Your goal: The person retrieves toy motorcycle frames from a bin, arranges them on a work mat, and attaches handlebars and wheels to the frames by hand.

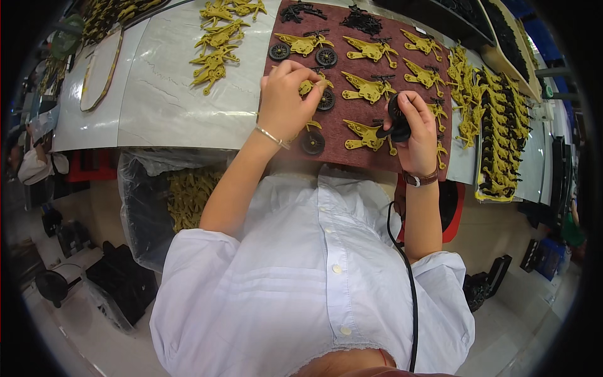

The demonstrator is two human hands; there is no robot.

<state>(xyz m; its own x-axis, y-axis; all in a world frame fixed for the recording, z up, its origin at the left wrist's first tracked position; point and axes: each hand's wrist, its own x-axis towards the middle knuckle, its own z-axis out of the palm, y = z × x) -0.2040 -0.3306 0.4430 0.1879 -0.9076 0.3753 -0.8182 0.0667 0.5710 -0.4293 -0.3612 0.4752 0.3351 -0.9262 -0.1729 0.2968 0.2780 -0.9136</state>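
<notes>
On the maroon mat lie rows of yellow toy motorcycle bodies with black handlebar parts. My left hand is closed, its fingertips on a yellow toy motorcycle in the left column and partly hiding it. A black wheel sits at that toy's right end. Several black toy wheels are gripped in my right hand, above the mat's right side. Farther back, one toy motorcycle has a wheel at each end. Nearer me, another black wheel shows below my left wrist.
Small black parts lie in piles along the mat's far edge. Yellow bodies form a line on the grey table at left. Stacked yellow-and-black pieces stand at right. Below the table's left edge, a plastic-lined bin holds more yellow parts.
</notes>
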